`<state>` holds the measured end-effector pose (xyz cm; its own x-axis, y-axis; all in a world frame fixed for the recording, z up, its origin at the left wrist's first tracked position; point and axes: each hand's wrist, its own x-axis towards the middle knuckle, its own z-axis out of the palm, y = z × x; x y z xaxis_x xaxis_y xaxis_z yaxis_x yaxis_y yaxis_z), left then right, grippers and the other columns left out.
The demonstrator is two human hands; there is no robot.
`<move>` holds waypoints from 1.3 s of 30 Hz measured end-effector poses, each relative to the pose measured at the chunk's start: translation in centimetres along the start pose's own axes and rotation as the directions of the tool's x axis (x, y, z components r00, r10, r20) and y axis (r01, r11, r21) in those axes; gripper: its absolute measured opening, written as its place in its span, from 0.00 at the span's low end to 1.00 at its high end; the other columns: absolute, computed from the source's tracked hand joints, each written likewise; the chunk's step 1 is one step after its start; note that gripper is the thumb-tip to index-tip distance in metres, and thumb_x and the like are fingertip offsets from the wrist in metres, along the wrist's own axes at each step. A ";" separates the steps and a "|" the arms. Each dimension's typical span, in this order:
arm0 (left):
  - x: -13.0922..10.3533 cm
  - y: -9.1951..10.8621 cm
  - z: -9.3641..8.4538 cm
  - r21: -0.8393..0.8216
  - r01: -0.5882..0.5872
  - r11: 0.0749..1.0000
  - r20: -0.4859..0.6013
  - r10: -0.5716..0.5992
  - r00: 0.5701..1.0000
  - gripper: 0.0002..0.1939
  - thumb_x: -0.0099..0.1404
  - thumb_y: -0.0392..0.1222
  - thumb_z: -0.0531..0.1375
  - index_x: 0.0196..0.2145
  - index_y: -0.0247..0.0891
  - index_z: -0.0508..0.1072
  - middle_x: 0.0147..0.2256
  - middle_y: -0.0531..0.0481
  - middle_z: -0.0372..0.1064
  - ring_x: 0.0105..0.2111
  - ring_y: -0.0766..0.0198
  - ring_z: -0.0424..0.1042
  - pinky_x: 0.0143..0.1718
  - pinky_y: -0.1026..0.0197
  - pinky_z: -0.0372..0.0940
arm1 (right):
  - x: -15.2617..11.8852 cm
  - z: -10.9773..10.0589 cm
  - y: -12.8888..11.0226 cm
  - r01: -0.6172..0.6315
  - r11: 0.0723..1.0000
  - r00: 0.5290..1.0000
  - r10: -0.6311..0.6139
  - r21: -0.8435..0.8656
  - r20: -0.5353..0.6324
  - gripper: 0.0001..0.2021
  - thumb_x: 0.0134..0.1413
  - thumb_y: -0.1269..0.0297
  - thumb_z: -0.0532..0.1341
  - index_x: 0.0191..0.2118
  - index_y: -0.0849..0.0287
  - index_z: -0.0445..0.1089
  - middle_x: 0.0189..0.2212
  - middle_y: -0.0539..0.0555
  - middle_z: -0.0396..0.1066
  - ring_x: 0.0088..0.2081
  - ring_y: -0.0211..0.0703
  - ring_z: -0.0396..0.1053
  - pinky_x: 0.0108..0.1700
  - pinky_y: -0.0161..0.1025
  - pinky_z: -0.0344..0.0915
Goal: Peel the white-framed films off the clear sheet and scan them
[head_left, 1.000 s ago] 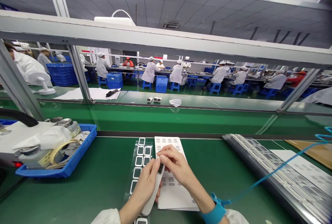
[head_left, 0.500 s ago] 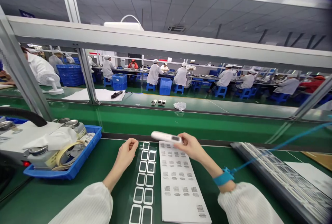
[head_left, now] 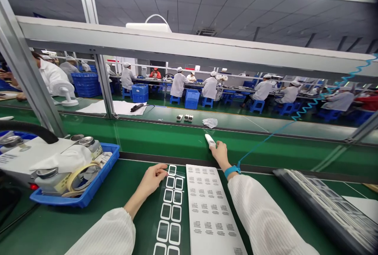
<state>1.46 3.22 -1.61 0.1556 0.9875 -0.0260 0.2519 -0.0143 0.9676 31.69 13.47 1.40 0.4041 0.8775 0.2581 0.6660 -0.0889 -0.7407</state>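
My right hand [head_left: 220, 153], with a blue band round its wrist, grips one end of a slim white device [head_left: 210, 141] in front of the green ledge. My left hand [head_left: 152, 178] has its fingers pinched at the top left of a clear sheet [head_left: 180, 231] bearing two columns of white rounded frames. Whether it holds the sheet's edge is too small to tell. Right of that sheet lies a white label sheet [head_left: 206, 215] printed with small blocks of text.
A blue tray [head_left: 100, 176] with bottles and tape stands left. Stacked strips [head_left: 325, 207] lie right. Small white devices [head_left: 186, 117] and crumpled plastic [head_left: 210, 122] sit on the ledge beyond. A blue coiled cord [head_left: 313, 105] runs to my right wrist. People work farther back.
My right hand has reached forward with the white device, which now points away from me. My left hand has moved slightly right, to the top of the clear sheet. The view has shifted a little.
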 end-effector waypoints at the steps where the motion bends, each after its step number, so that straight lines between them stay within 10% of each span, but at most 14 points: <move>1: 0.0 -0.1 0.1 -0.007 0.002 1.000 -0.006 -0.002 1.000 0.31 0.50 0.52 0.57 0.47 0.28 0.68 0.32 0.43 0.72 0.26 0.64 0.65 0.19 0.66 0.55 | -1.0 0.3 -0.7 0.047 0.999 0.998 -0.047 -0.001 0.044 0.05 0.59 0.69 0.61 0.41 0.63 0.70 0.40 0.55 0.70 0.40 0.44 0.69 0.44 0.44 0.66; 9: -0.6 -0.2 0.4 -0.037 -0.042 0.998 -0.030 0.041 0.999 0.28 0.51 0.51 0.57 0.45 0.29 0.69 0.32 0.42 0.74 0.28 0.61 0.69 0.22 0.65 0.56 | -10.2 3.5 -7.0 0.342 0.917 0.801 -0.398 0.205 0.446 0.05 0.49 0.73 0.62 0.25 0.60 0.74 0.24 0.50 0.73 0.28 0.41 0.69 0.30 0.32 0.61; 19: -0.6 -0.5 0.3 -0.064 -0.069 0.996 -0.045 0.066 0.997 0.23 0.50 0.48 0.58 0.41 0.31 0.71 0.30 0.45 0.74 0.31 0.60 0.71 0.26 0.63 0.60 | -11.8 3.3 -8.1 0.389 0.881 0.738 -0.473 0.270 0.482 0.08 0.47 0.75 0.60 0.21 0.61 0.70 0.18 0.49 0.68 0.23 0.39 0.64 0.25 0.33 0.55; 24: -0.6 -0.6 0.3 -0.084 -0.081 0.993 -0.072 0.075 0.995 0.24 0.51 0.50 0.58 0.41 0.30 0.71 0.30 0.44 0.74 0.30 0.58 0.72 0.27 0.62 0.61 | -13.3 1.7 -7.8 0.452 0.816 0.760 -0.564 0.361 0.322 0.07 0.56 0.67 0.56 0.27 0.57 0.66 0.27 0.50 0.67 0.29 0.42 0.63 0.32 0.36 0.58; 29: -0.9 -0.3 0.4 -0.085 -0.123 0.989 -0.098 0.114 0.989 0.21 0.54 0.49 0.58 0.42 0.32 0.70 0.28 0.46 0.74 0.30 0.60 0.71 0.31 0.61 0.62 | -13.5 1.6 -6.1 0.391 0.811 0.838 -0.509 0.434 0.197 0.10 0.61 0.60 0.51 0.42 0.58 0.65 0.36 0.55 0.68 0.37 0.46 0.66 0.36 0.39 0.61; 39: -1.5 0.5 1.5 -0.129 -0.168 0.977 -0.116 0.153 0.981 0.21 0.57 0.51 0.56 0.43 0.33 0.69 0.29 0.46 0.73 0.26 0.63 0.69 0.25 0.64 0.60 | -14.5 2.7 -5.4 0.004 0.693 0.742 -0.486 0.721 0.462 0.29 0.51 0.63 0.63 0.58 0.58 0.55 0.29 0.50 0.74 0.34 0.45 0.71 0.39 0.42 0.65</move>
<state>2.80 1.48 -1.48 0.0802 0.9852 0.1517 0.0970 -0.1592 0.9825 20.49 2.53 -0.01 -0.3132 0.9120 0.2648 0.0108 0.2822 -0.9593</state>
